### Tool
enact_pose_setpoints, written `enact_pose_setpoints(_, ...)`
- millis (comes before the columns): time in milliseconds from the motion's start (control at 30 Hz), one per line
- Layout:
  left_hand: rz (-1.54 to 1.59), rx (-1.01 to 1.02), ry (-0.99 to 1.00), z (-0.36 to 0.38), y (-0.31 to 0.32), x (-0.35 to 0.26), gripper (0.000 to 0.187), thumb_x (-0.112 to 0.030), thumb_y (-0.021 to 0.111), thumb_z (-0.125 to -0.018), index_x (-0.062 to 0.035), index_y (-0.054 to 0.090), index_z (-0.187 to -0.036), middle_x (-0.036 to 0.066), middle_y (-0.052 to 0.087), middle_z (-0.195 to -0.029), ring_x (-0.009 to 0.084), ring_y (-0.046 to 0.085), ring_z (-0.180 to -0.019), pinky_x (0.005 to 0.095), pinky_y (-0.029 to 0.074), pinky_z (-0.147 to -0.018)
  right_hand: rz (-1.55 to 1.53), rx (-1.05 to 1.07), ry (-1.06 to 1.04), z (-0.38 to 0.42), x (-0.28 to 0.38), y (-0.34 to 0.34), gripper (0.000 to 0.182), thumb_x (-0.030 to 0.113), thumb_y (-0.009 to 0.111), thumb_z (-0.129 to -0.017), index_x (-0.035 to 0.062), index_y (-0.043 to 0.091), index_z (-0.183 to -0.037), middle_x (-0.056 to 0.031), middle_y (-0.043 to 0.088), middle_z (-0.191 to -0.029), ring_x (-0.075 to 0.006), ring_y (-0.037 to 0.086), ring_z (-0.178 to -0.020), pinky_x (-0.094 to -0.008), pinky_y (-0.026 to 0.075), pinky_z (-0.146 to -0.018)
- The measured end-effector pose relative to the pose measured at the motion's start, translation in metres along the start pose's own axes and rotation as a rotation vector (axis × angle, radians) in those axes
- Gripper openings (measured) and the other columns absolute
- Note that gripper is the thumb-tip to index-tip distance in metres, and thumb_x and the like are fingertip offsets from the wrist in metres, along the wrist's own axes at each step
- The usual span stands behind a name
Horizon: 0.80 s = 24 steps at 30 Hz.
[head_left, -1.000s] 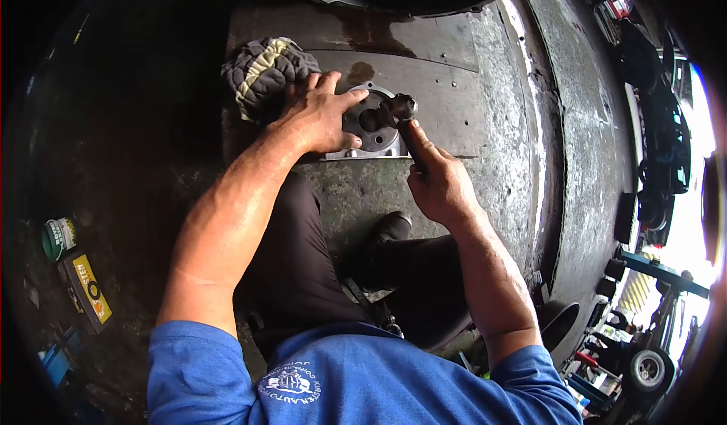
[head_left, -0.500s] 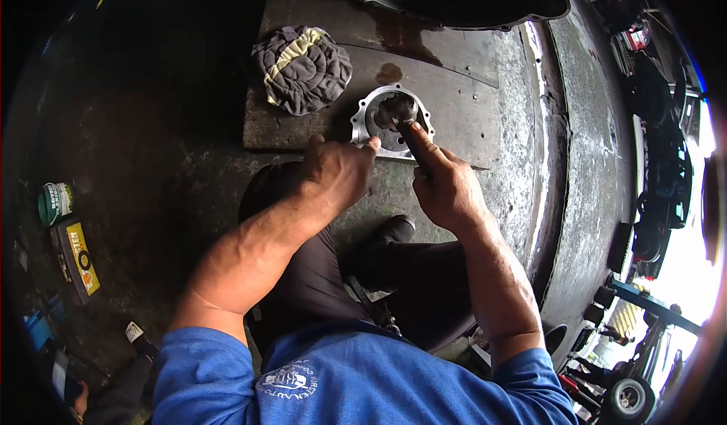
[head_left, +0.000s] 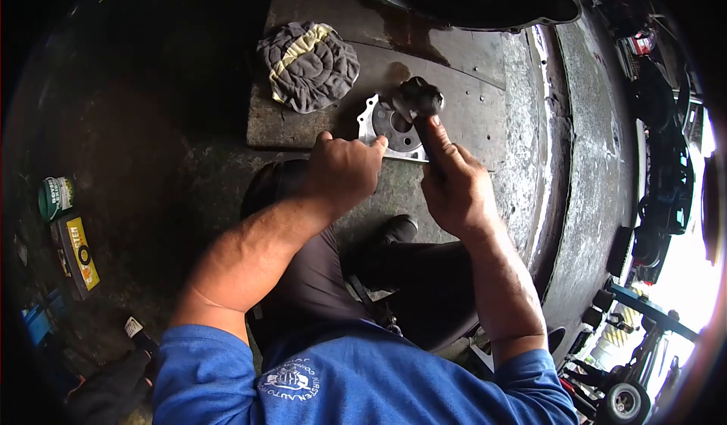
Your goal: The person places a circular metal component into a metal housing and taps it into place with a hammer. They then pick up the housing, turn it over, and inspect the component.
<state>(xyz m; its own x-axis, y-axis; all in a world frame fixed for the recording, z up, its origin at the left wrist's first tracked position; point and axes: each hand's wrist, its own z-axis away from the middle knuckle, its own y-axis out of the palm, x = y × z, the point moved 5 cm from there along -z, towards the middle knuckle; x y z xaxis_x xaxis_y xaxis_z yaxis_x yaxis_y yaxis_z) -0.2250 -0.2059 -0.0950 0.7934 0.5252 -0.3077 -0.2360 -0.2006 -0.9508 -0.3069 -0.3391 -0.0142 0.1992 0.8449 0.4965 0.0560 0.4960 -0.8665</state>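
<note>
My right hand [head_left: 460, 190] is closed round a hammer [head_left: 421, 96], its thumb or finger lying along the dark handle. The hammer head is raised over a round metal housing [head_left: 369, 128] with bolt holes round its flange, and hides its far right part. Curled in a fist, my left hand [head_left: 344, 169] is at the housing's near left edge, one fingertip at the rim. Whatever that fist grips is hidden. Inside the housing a grey face with round holes shows.
The housing lies near the front edge of a wooden board [head_left: 469, 122]. A bundled grey cloth [head_left: 309, 67] with a yellow strip is at its left. A large dark metal casing [head_left: 469, 1] stands behind. On the floor at left are a green can [head_left: 57, 198] and a yellow box [head_left: 82, 252].
The hammer head has risen off the inside of the housing and shifted up and to the right. My left hand stays at the rim.
</note>
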Motion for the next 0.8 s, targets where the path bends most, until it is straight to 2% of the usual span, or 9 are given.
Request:
enact_pose_setpoints(67,-0.012,0.091,-0.026,-0.007,0.0,0.0,0.022,-0.019,0.053,-0.099,-0.0146,0.072,-0.108,0.005,0.07,-0.069,0.0235,0.069,-0.063,0.0439,0.047,-0.076,0.035,0.082,0.036,-0.003,-0.012,0.016,0.083,0.001,0.061,-0.08,0.0299,0.041,-0.155,-0.0219,0.063,-0.086,-0.0437,0.067,-0.081,-0.0484,0.055,-0.075)
enact_pose_setpoints(100,0.011,0.279,-0.04,-0.011,0.003,0.003,0.049,-0.016,0.058,-0.09,-0.0127,0.057,-0.139,0.013,0.073,-0.077,0.0307,0.073,-0.074,0.0472,0.051,-0.083,-0.017,0.059,0.04,-0.004,-0.017,0.015,0.082,0.0,0.06,-0.08,0.0281,0.041,-0.155,-0.0232,0.065,-0.091,-0.0441,0.067,-0.085,-0.0478,0.055,-0.078)
enact_pose_setpoints(200,0.078,0.306,-0.022,-0.017,-0.003,0.008,0.049,-0.019,0.058,-0.092,-0.0121,0.055,-0.141,0.014,0.074,-0.079,0.0323,0.074,-0.077,0.0477,0.052,-0.081,-0.116,-0.025,0.066,-0.008,-0.021,0.0,0.078,0.0,0.059,-0.082,0.0224,0.041,-0.154,-0.0257,0.067,-0.102,-0.0437,0.068,-0.092,-0.0466,0.055,-0.081)
enact_pose_setpoints(300,0.097,0.136,-0.058,-0.024,-0.013,0.015,0.05,-0.03,0.065,-0.09,-0.0106,0.06,-0.136,0.016,0.074,-0.081,0.0336,0.073,-0.078,0.047,0.054,-0.075,-0.146,-0.101,0.041,-0.017,-0.018,-0.018,0.075,0.0,0.058,-0.083,0.0176,0.042,-0.154,-0.0263,0.068,-0.107,-0.0425,0.069,-0.095,-0.0453,0.055,-0.082)
enact_pose_setpoints(367,0.108,0.092,-0.037,-0.025,-0.012,0.017,0.055,-0.035,0.071,-0.087,-0.01,0.062,-0.134,0.016,0.072,-0.08,0.0314,0.073,-0.074,0.0456,0.055,-0.074,-0.155,-0.124,0.028,-0.018,-0.007,-0.029,0.074,0.0,0.058,-0.083,0.0167,0.042,-0.154,-0.0258,0.068,-0.106,-0.0415,0.07,-0.096,-0.0446,0.056,-0.082)
enact_pose_setpoints(500,0.107,0.092,0.004,-0.025,-0.011,0.018,0.057,-0.036,0.071,-0.087,-0.0082,0.06,-0.137,0.015,0.072,-0.08,0.0305,0.073,-0.077,0.0447,0.055,-0.075,-0.15,-0.075,0.102,-0.02,0.004,-0.03,0.076,0.0,0.059,-0.084,0.0206,0.041,-0.154,-0.0253,0.067,-0.106,-0.0414,0.069,-0.094,-0.0446,0.055,-0.082)
enact_pose_setpoints(600,0.128,0.329,-0.116,-0.034,-0.012,0.016,0.06,-0.035,0.064,-0.092,-0.0075,0.053,-0.143,0.019,0.074,-0.095,0.0337,0.073,-0.089,0.0465,0.056,-0.081,-0.043,0.074,0.133,-0.03,-0.017,-0.001,0.078,0.0,0.059,-0.083,0.0242,0.041,-0.155,-0.0259,0.066,-0.109,-0.0427,0.069,-0.097,-0.0454,0.054,-0.085)
enact_pose_setpoints(767,0.129,0.205,-0.064,-0.031,-0.013,0.019,0.06,-0.037,0.068,-0.088,-0.0069,0.056,-0.139,0.018,0.074,-0.09,0.0346,0.073,-0.084,0.0467,0.057,-0.079,-0.173,-0.131,0.029,-0.024,-0.015,-0.033,0.077,-0.003,0.057,-0.08,0.019,0.043,-0.153,-0.0276,0.066,-0.119,-0.0414,0.067,-0.107,-0.0441,0.055,-0.09)
enact_pose_setpoints(800,0.148,0.161,-0.025,-0.029,-0.011,0.018,0.059,-0.036,0.069,-0.088,-0.0068,0.057,-0.138,0.018,0.074,-0.089,0.0348,0.073,-0.083,0.0467,0.057,-0.078,-0.134,-0.209,-0.086,-0.025,-0.014,-0.04,0.075,-0.002,0.057,-0.082,0.017,0.043,-0.153,-0.0284,0.067,-0.117,-0.0382,0.07,-0.105,-0.0412,0.055,-0.087)
